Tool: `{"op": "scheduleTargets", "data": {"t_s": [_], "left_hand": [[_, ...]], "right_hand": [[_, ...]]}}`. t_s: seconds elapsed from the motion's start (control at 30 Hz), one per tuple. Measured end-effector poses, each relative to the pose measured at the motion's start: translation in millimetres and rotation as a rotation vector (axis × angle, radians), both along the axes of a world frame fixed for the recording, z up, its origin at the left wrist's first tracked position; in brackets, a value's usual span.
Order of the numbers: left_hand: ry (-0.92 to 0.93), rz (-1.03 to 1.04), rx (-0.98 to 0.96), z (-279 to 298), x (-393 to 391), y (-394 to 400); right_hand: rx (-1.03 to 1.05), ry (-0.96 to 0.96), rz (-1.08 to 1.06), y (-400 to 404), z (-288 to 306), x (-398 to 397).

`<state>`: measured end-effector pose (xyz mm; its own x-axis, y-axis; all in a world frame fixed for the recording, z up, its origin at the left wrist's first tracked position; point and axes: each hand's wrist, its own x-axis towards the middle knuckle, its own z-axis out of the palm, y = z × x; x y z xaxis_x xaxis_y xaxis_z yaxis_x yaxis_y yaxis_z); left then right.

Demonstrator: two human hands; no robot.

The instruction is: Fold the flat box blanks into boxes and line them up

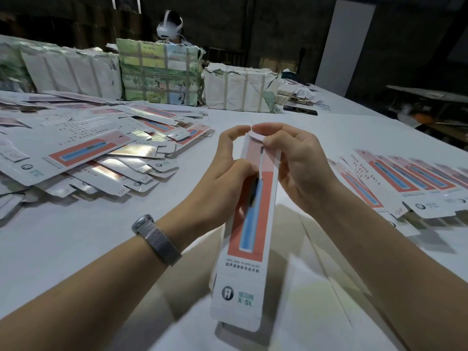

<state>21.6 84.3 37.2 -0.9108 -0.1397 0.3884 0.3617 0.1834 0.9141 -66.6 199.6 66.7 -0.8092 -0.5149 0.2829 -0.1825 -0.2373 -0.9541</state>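
Note:
I hold a long white toothbrush box (249, 239) with a red panel and blue brush picture upright over the table, its hang tab pointing toward me. My left hand (228, 168) grips the box's left side near its far end, thumb across the front. My right hand (296, 163) pinches the small flap at the far end. A heap of flat box blanks (101, 153) lies at the left. A row of folded boxes (405, 183) lies side by side at the right.
Wrapped, taped bundles (162, 72) stand along the back of the white table (101, 236). A person wearing a white headset (169, 26) sits behind them. A dark phone-like object (300, 110) lies at the back right, near loose paper scraps.

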Motion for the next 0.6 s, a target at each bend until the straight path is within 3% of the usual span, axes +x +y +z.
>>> {"op": "scheduleTargets", "data": {"t_s": [0.2,0.6], "left_hand": [[-0.002,0.008,-0.018,-4.1,-2.2,-1.7],[-0.017,-0.007,-0.131,-2.0,-0.1,-6.9]], "right_hand": [[0.004,0.054,-0.112,-1.0,0.6,4.7],[0.06,0.054,-0.14,1.8,4.7,2.5]]}}
